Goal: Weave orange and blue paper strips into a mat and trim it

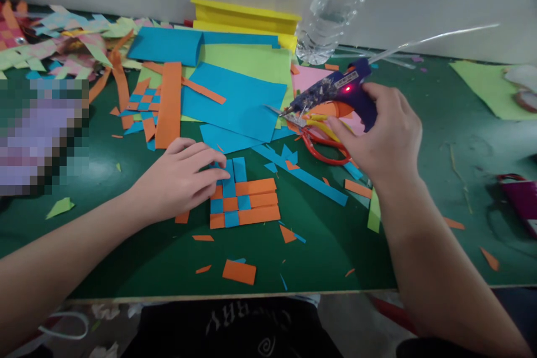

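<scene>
My left hand (188,176) is closed, its curled fingertips on the upper left part of a small weave of orange and blue paper strips (247,201). The thumb is hidden behind the fingers. A few blue strip ends stick up past the top of the weave, and orange ends stretch to the right. My right hand (394,128) grips a blue hot glue gun (331,89) by its handle. Its red light glows, the nozzle points left and down, and a clear glue stick (436,40) juts from the back. Red-and-yellow-handled scissors (325,145) lie beneath the gun.
Blue paper sheets (239,100), a wide orange strip (168,106) and another woven piece (145,102) lie ahead. A plastic bottle (323,28) stands by the wall. Paper scraps litter the green table (146,263). A blurred-out tablet-like object (37,134) is at left, a purple item (520,201) at right.
</scene>
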Demonstrator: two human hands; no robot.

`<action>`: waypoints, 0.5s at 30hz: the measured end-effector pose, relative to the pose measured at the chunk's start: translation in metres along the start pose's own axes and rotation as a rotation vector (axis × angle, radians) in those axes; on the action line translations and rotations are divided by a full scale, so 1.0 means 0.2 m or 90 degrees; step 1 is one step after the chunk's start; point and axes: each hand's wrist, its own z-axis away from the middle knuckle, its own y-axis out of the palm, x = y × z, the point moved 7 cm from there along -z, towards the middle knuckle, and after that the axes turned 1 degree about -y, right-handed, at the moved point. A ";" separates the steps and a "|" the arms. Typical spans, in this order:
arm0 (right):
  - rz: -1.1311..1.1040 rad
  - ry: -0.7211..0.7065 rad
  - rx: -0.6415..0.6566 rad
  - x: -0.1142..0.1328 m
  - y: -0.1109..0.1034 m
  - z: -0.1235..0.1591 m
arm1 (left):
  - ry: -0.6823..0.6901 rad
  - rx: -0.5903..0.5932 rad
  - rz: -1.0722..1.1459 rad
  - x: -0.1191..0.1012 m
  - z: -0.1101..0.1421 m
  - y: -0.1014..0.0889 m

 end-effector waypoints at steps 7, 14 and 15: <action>-0.008 -0.009 -0.005 0.00 0.00 0.00 | -0.001 -0.026 0.009 0.00 0.00 -0.02; -0.006 -0.009 -0.002 0.00 0.00 0.01 | 0.014 -0.003 0.042 -0.01 0.00 -0.01; -0.006 -0.014 -0.005 0.00 0.00 0.01 | 0.015 -0.002 0.040 -0.01 0.00 -0.01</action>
